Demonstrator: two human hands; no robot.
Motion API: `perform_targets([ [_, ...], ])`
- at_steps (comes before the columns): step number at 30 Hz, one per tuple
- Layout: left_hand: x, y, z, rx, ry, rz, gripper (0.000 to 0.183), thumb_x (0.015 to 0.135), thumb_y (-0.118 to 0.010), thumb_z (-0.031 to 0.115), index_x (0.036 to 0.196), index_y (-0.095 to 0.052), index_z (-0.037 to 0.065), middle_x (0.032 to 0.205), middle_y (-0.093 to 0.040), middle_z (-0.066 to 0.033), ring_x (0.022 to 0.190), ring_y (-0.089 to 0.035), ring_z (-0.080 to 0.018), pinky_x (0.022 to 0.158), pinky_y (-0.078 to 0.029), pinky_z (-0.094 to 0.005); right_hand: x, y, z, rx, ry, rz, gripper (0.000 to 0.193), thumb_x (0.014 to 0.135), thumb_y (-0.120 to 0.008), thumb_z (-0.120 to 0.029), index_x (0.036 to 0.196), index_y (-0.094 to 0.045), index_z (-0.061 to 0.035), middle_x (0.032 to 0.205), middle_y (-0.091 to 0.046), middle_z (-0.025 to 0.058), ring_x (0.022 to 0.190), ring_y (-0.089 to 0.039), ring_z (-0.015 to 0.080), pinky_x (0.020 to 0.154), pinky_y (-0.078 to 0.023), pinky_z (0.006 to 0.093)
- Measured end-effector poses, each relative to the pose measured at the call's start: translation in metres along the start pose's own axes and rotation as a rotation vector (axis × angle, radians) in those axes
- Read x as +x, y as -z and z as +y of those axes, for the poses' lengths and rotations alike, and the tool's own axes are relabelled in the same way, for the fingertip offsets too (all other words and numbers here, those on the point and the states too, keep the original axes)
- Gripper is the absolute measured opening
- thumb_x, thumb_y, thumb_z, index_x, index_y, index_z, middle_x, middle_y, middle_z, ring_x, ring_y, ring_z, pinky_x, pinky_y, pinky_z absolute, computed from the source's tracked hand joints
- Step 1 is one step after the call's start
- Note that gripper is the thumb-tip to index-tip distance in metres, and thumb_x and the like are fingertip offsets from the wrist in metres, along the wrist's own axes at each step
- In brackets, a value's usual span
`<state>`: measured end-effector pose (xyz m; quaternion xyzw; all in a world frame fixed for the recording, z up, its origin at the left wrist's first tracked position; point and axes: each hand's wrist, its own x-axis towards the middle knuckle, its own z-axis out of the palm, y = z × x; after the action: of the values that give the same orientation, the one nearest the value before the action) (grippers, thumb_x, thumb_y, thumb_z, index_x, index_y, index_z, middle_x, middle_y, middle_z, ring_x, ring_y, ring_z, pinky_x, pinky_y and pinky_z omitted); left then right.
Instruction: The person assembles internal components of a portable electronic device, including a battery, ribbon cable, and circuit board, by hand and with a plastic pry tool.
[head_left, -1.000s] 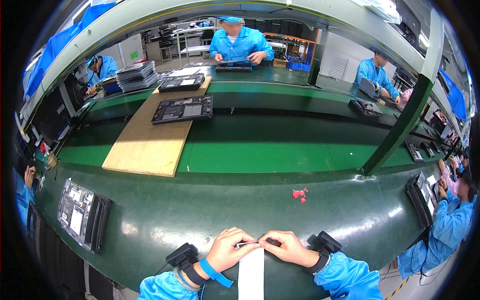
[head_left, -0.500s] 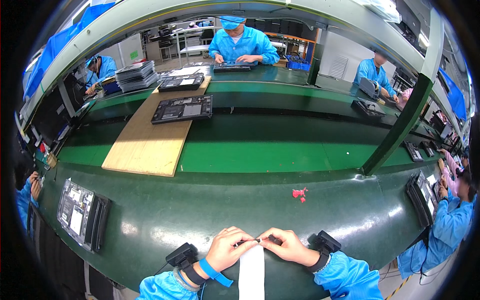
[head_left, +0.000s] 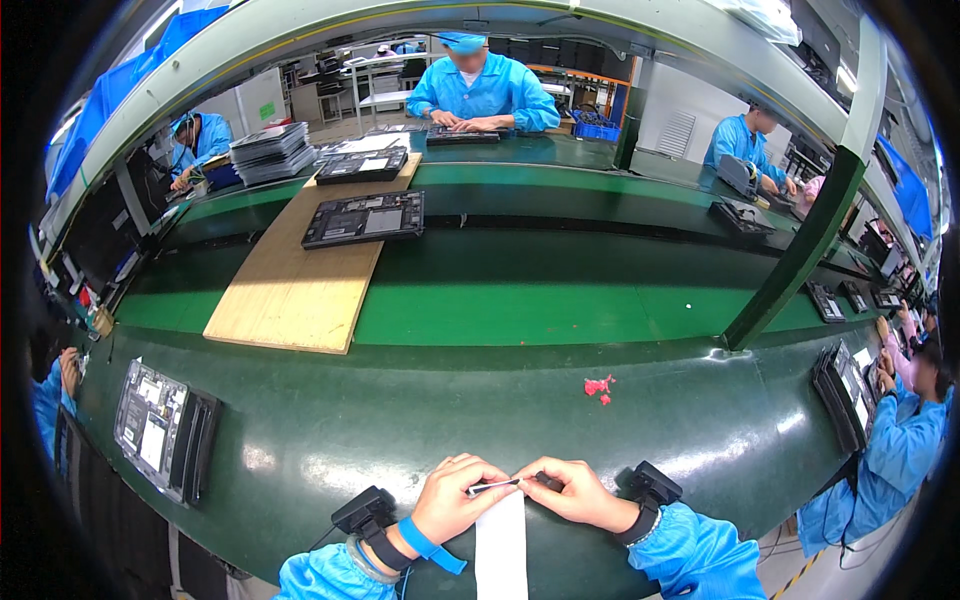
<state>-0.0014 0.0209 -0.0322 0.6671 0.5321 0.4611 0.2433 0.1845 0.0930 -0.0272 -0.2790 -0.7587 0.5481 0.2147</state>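
My left hand [head_left: 455, 496] and my right hand [head_left: 578, 494] meet at the near middle of the green workbench, fingertips almost touching. Between the left thumb and fingers lies a slim, light-and-dark sliver [head_left: 492, 487], too small to name. A small dark piece [head_left: 547, 482] is pinched in the right fingers; its kind cannot be made out. Below the fingertips a long white strip [head_left: 501, 550] hangs down toward me, its upper end partly hidden by the left hand. Both hands are closed, and each wrist wears a black band with a small black device.
At the left edge, opened laptop bases [head_left: 158, 430] lean in a stack; another stack [head_left: 845, 395] stands at right. Red scraps [head_left: 599, 387] lie ahead. Beyond, a wooden board [head_left: 290, 300] carries an opened laptop base [head_left: 365, 218]. A green post [head_left: 790, 260] rises at right. Co-workers sit around.
The slim sliver in my left fingers now shows a lighter face. The white strip has shifted slightly left. Across the bench, a co-worker's hands have moved closer together over a laptop base.
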Motion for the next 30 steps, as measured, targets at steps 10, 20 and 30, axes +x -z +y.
perform_targets([
  [10, 0.000, 0.000, 0.001, 0.017, -0.006, 0.004, 0.010, 0.072, -0.068, 0.015, 0.075, -0.063, 0.008, 0.071, -0.061, -0.0020, 0.067, -0.056, -0.0177, 0.062, -0.040, -0.0291, 0.000, 0.000, -0.003, -0.007, 0.088, 0.021, 0.010, 0.082, -0.058, -0.006, 0.091, -0.062, -0.0018, 0.077, -0.061, 0.0014, 0.068, -0.051, 0.0038, 0.057, -0.041, 0.0202],
  [20, 0.001, 0.000, 0.006, 0.033, -0.026, -0.013, 0.012, 0.071, -0.069, 0.016, 0.078, -0.062, 0.008, 0.073, -0.061, -0.0013, 0.069, -0.056, -0.0172, 0.063, -0.040, -0.0289, -0.001, 0.000, -0.010, -0.065, 0.133, 0.065, 0.010, 0.082, -0.061, -0.012, 0.085, -0.061, -0.0031, 0.067, -0.057, 0.0011, 0.059, -0.047, 0.0047, 0.051, -0.038, 0.0216],
  [30, 0.000, 0.001, 0.004, 0.040, -0.055, 0.001, 0.013, 0.070, -0.068, 0.014, 0.080, -0.062, 0.008, 0.074, -0.061, -0.0021, 0.071, -0.056, -0.0188, 0.064, -0.040, -0.0298, -0.001, -0.001, -0.004, -0.098, 0.046, 0.037, 0.009, 0.081, -0.061, -0.009, 0.087, -0.060, -0.0018, 0.072, -0.059, 0.0020, 0.065, -0.051, 0.0048, 0.056, -0.042, 0.0217],
])
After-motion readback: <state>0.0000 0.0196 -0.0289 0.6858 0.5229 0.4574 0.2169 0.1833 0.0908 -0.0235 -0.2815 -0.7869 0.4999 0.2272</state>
